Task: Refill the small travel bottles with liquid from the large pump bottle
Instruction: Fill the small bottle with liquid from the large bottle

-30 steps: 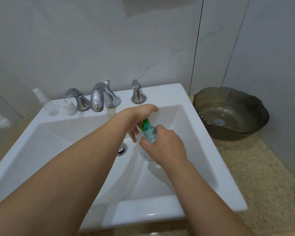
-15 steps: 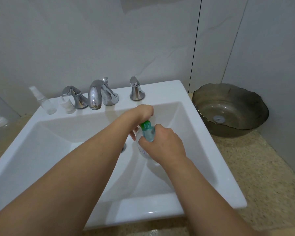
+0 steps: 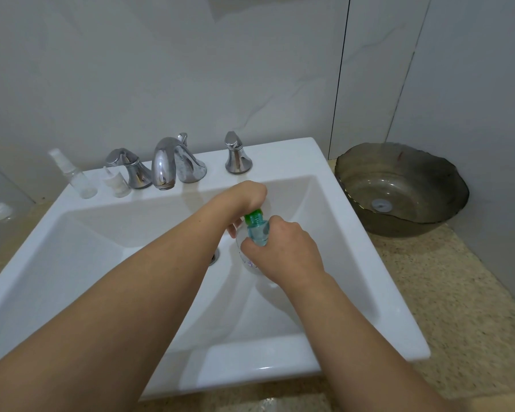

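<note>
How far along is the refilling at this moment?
Nothing looks clearly finished. In hand: the right hand holds a bluish bottle with a green neck over the sink, while the left hand curls its grip at the top; whether liquid flows cannot be told. Left: the spray bottle and the small white-topped bottle stand on the ledge by the faucet, the first looking empty.

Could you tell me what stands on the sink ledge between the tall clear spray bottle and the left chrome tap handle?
In the head view, one short clear bottle with a white cap.
</note>
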Demonstrator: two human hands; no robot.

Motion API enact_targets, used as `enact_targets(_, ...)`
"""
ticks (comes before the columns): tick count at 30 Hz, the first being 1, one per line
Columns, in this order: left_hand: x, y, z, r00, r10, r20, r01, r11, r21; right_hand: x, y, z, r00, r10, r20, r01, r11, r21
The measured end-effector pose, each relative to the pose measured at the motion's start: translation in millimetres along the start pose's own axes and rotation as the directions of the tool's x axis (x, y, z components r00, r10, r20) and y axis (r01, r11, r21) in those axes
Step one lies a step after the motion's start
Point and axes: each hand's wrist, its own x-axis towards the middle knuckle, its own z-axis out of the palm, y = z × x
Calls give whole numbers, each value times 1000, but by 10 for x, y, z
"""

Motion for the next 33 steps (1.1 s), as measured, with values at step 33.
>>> enact_targets(33,6,24,-17,1000,-14,12,15,1000,-25,17,17,23,999,24,-31,-23,999,24)
